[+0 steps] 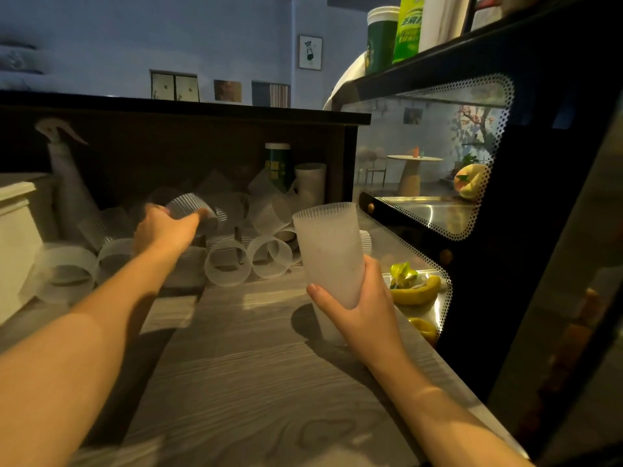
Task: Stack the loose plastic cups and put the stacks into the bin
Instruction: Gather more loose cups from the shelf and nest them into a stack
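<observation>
Left hand [165, 230] grips ribbed cup [188, 207]; right hand [364, 305] holds frosted tapered stack [328, 254].

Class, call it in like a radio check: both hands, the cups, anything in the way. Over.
Left hand grips one loose cup above the pile. Right hand holds the cup stack upright over the counter. Loose cups crowd the back; no bin in view.

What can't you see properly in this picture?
- Head view: the ribbed clear plastic cup gripped by the left hand is motion-blurred; its inside is unreadable.
- The frosted plastic cup stack in the right hand: how many cups it holds cannot be counted; fingers cover its lower part.
- The pile of loose clear cups overlaps in dim light, so no count.
- No bin is recognisable.
- The white spray bottle is blurred.
</observation>
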Demonstrator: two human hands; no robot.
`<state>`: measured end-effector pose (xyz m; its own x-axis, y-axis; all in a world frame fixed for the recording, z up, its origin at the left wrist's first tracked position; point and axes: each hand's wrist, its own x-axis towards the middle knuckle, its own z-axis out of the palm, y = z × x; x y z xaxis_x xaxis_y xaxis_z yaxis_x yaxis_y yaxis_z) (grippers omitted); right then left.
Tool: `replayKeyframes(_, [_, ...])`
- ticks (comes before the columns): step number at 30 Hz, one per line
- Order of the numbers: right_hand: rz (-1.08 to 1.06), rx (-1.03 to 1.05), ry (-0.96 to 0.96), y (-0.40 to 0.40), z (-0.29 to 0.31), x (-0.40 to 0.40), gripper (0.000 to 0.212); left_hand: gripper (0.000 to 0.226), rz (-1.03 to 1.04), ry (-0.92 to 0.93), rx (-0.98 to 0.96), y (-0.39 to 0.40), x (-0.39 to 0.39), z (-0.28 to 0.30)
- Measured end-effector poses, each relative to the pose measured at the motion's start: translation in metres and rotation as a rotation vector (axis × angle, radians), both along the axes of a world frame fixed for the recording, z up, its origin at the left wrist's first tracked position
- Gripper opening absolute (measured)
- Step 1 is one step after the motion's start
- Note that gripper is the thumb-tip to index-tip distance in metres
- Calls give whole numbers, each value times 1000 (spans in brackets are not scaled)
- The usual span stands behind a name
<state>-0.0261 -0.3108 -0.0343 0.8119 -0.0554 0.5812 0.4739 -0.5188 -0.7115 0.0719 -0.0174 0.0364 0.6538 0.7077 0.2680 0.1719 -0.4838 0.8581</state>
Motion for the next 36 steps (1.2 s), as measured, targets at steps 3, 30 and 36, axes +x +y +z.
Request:
replayKeyframes(3, [3,2,-2,0,1,-1,79,68,-105,-232,-77,-5,-9,-2])
replayKeyframes(30, [-147,-400,-222,0,0,-22,100,79,-990,-557,-167,-86,-131,5])
replayKeyframes(36, [-97,-348,-213,0,2,-25,99,68,-949,-548,17,-93,-135,-4])
